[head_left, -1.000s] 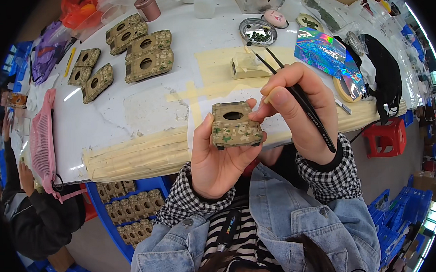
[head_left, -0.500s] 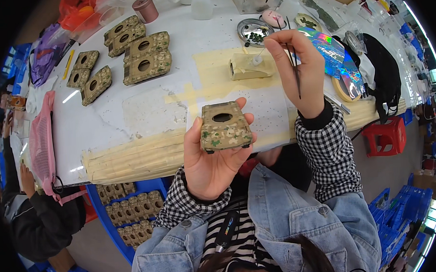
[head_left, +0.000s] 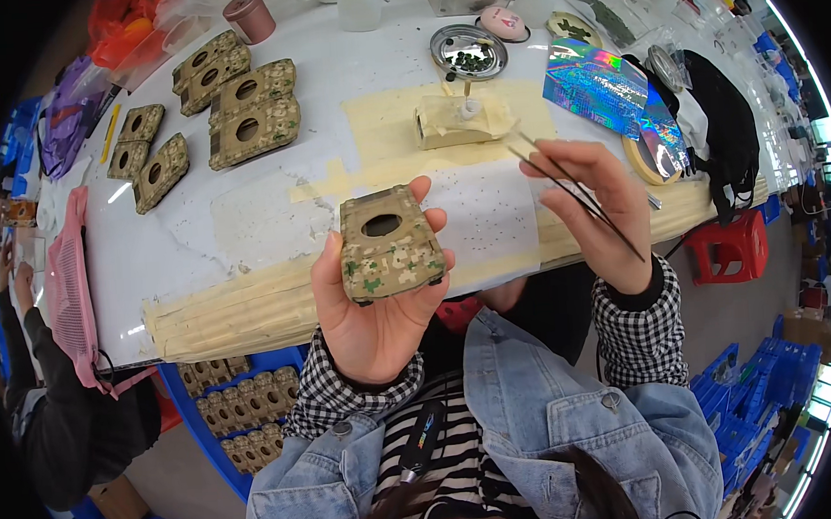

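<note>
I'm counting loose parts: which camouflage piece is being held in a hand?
The camouflage piece in the left hand, gripped by thumb and fingers; the other pieces lie on the white table or in the blue tray.

Denim jacket (head_left: 519, 433), light blue, worn open: my outer layer, with flap chest pockets (head_left: 589, 438) and round metal buttons (head_left: 611, 401). Inside the jacket's front: my black-and-white striped top (head_left: 458, 436). Showing beyond the jacket: my black-and-white gingham sleeves (head_left: 641, 342), black cuffs (head_left: 639, 297); then left hand (head_left: 368, 332) and right hand (head_left: 608, 207), both bare.

A red stool (head_left: 730, 250) stands on grey floor (head_left: 742, 310).
</note>
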`<state>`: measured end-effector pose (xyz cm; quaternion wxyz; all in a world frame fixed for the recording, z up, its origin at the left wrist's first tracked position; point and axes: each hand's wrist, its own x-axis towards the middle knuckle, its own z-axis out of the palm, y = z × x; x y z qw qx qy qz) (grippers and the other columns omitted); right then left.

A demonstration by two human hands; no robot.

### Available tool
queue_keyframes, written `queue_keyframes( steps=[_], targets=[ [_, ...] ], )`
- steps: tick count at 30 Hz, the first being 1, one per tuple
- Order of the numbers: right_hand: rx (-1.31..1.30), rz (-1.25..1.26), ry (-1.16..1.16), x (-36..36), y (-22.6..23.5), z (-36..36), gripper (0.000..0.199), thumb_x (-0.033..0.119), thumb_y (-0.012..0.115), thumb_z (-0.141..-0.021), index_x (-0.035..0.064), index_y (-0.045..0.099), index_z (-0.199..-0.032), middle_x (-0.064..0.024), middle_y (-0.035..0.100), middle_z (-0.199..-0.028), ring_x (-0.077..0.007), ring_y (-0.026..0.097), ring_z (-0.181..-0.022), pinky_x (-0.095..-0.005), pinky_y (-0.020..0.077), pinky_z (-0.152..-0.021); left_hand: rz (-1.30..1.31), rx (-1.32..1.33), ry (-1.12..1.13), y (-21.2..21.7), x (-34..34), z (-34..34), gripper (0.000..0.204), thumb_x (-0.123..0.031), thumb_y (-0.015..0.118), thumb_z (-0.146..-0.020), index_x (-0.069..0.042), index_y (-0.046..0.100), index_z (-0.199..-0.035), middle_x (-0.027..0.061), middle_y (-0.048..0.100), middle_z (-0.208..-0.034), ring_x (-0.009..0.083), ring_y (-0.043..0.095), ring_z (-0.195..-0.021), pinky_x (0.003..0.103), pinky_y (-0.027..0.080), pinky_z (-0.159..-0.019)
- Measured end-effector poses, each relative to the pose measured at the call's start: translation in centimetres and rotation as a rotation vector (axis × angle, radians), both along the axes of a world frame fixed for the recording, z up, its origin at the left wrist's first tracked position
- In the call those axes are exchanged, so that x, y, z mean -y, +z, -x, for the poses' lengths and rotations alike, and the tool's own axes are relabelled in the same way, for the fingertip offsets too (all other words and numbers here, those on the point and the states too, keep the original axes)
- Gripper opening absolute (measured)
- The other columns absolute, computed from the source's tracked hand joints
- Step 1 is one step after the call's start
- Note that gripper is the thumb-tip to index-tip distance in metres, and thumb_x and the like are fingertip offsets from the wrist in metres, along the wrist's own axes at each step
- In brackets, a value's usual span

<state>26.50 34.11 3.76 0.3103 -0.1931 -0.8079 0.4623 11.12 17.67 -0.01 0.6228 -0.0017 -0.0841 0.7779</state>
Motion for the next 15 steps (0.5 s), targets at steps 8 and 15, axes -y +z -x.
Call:
queue_keyframes(
  steps=[8, 15],
  targets=[
    [-0.001, 0.075, 0.129, -1.0, -2.5, -2.1, 0.019, 0.010, 0.055, -0.090, -0.0053, 0.062, -0.097, -0.0105, 0.065, -0.084, -0.0144, 0.062, -0.077, -0.0239, 0.0484, -0.070, 0.134, -0.242, -0.021, 0.3, 0.7, -0.6, 0.068, -0.040, 0.034, -0.094, 0.002, 0.008, -0.141, 0.0273, 0.020, -0.141, 0.0381, 0.051, -0.111, 0.043, 0.053, -0.087],
    [0.098, 0.428, 0.033, -1.1, -2.1, -0.9, 0.025, 0.015, 0.048, -0.095, -0.0056, 0.062, -0.094, -0.0090, 0.064, -0.078, -0.0098, 0.061, -0.067, -0.0204, 0.0472, -0.057, 0.385, -0.537, 0.025, 1.5, 1.0, -1.2, 0.068, -0.042, 0.039, -0.092, 0.000, 0.018, -0.141, 0.0250, 0.022, -0.143, 0.0337, 0.051, -0.105, 0.039, 0.054, -0.073]
  ],
)
